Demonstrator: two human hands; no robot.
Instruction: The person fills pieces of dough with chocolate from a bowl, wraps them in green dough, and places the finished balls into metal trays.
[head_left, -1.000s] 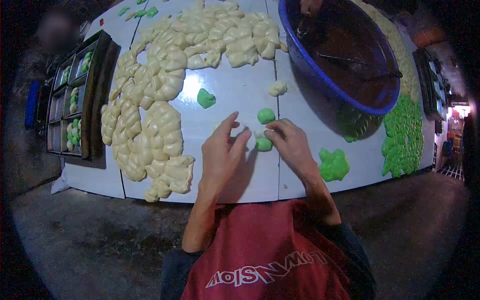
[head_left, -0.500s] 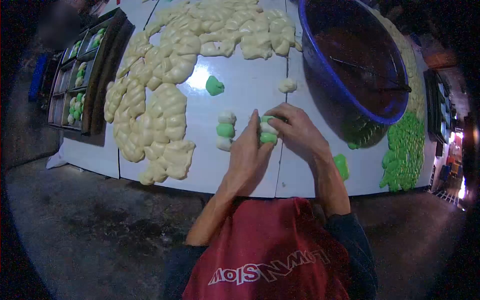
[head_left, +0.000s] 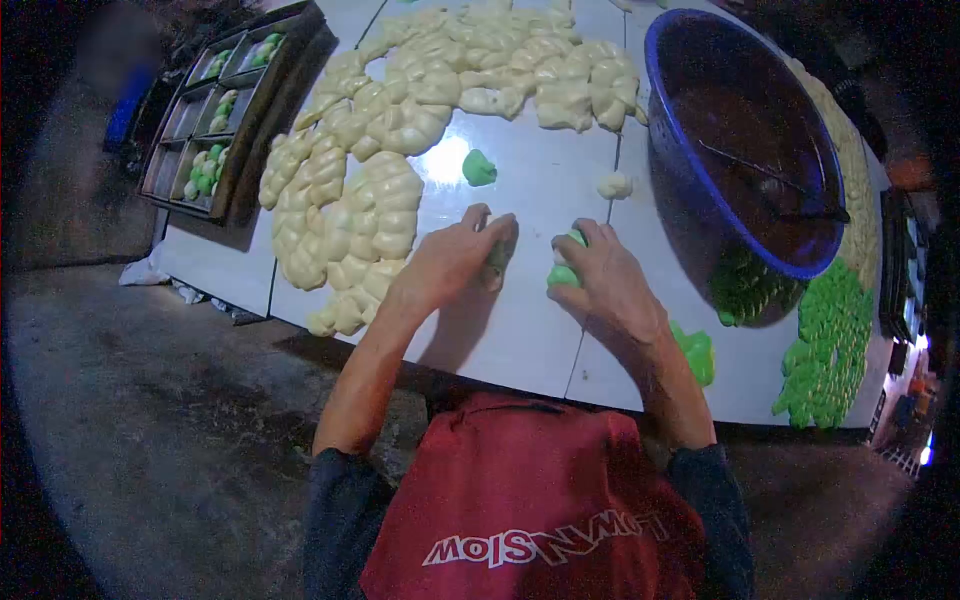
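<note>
My right hand [head_left: 608,275] curls around a short row of green and white dough pieces [head_left: 562,274] on the white table, with green ends showing at its left side. My left hand [head_left: 450,262] is closed around the other row of dough pieces [head_left: 497,256], which is mostly hidden by the fingers and in shadow. The two hands are apart, with a strip of table between them. Beyond them lie a small green dough lump [head_left: 479,168] and a small pale dough lump [head_left: 614,185].
Pale dough mounds [head_left: 375,205] cover the left and back of the table [head_left: 510,345]. A large blue-rimmed tub [head_left: 655,110] with a rod inside stands at right. Green dough [head_left: 825,345] lies beyond it. A divided tray [head_left: 235,175] holding green-white dough sits at far left.
My left hand has left the right-hand row and moved left onto the other row. My right hand stays on its row. The whole view has shifted slightly.
</note>
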